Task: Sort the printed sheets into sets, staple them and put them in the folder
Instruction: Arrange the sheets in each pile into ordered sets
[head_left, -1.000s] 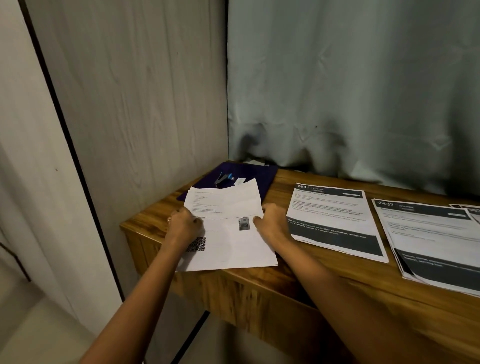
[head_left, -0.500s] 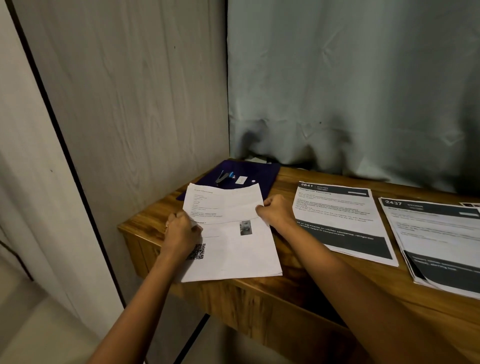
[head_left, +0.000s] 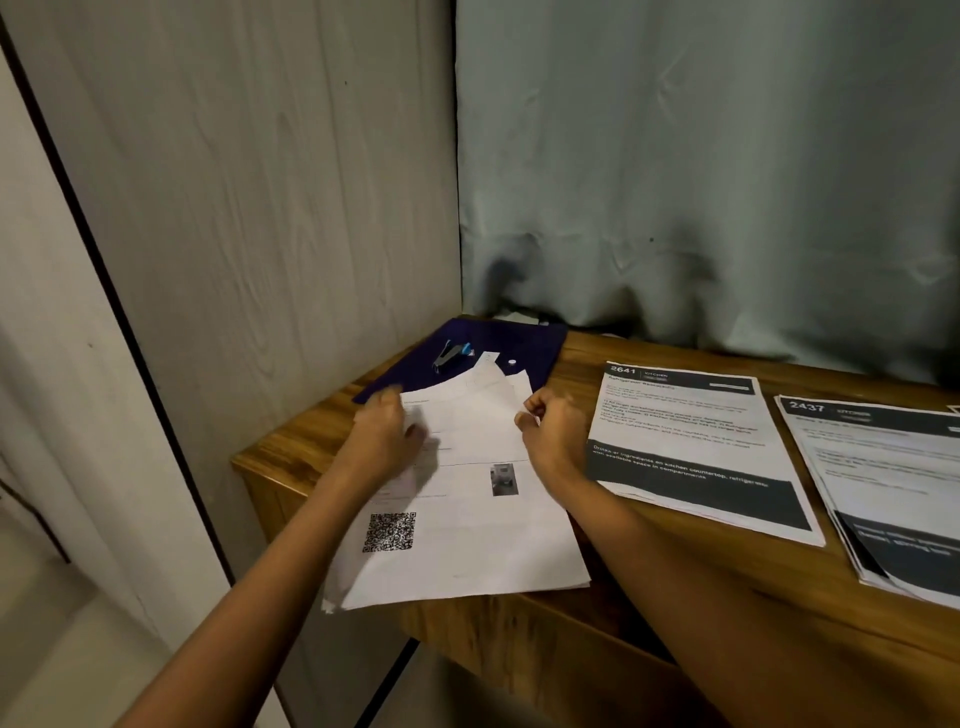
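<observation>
Wooden surface carries everything here. Both grips are on the white sheets at its near-left corner. The right grip is curled tight and pinches the right edge of the upper pages. The left grip is blurred; its thumb lies on the paper and its fingers curl at the left edge, so it seems to hold the same pages. These pages are fanned at their far end, not squared.

Just beyond the grips lies the dark blue folder, flat, with the stapler resting on it; the sheets' far end overlaps it. Close to the right of the right grip lies a printed set headed 2641, and further right another headed 2437. Whether either is stapled I cannot tell.

Sorting looks well along: two piles are laid out and a third is in the grips. The stapler lies untouched, and no sheets can be seen inside the folder, so filing is probably still to come.
</observation>
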